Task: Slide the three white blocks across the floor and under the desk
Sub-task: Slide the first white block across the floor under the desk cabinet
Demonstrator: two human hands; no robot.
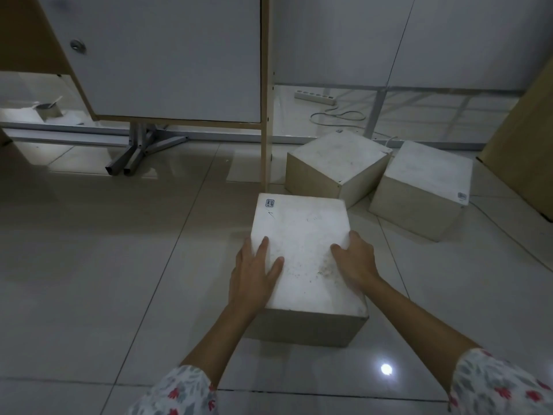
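The near block [305,253], a white-topped cube with tan sides and a small sticker at its far left corner, sits on the glossy tiled floor [89,265] just short of the table's wooden side panel [265,85]. The left hand [254,274] lies flat on its left edge, fingers [263,247] spread on the dusty top. The right hand [356,262] clasps the right edge, fingers curled over it. Two more blocks [338,157] [428,175] stand beyond, under the table, touching. A power strip [314,97] lies behind.
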